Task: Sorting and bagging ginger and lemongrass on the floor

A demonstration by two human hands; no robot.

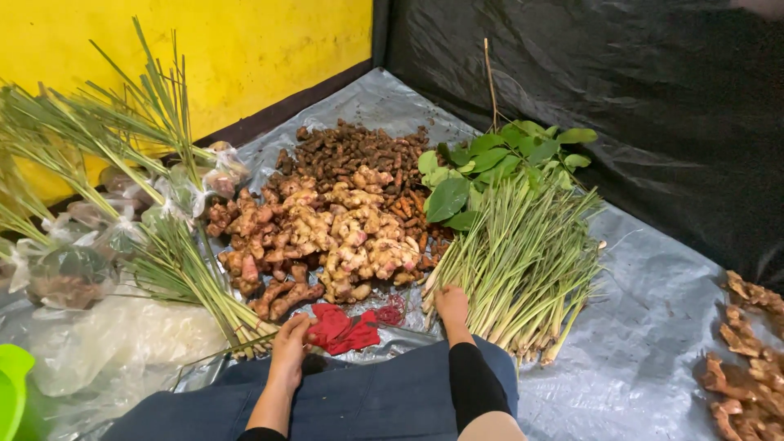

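The person sat at the near edge of a grey plastic sheet (645,343) spread on the floor, both hands reaching forward over a dark blue lap. The left hand (291,336) rested at the near edge of the sheet with its fingers closed lightly on the red mesh bag (347,328), a crumpled thing lying just right of that hand and in front of the heap of pale ginger roots (347,237). The right hand (452,304) lay palm down, its grip open and holding nothing, fingertips touching the cut ends of the right lemongrass bundle (523,261).

That bundle ran with its long axis from the near middle of the sheet up and away to the right, thick pale bases nearest the right hand, green tips toward the leafy sprigs (490,163) at the far side. The right hand was clearly the nearer one to it; the left was well apart, across the mesh bag.

A second lemongrass bundle (163,245) lay along the left edge, bases pointing toward the left hand (its tips fanned up against the yellow wall (245,49)). Behind the ginger sat a pile of small dark brown roots (351,151), and clear plastic bags (98,245) crowded the left edge. More reddish roots (743,359) lay at the right edge.
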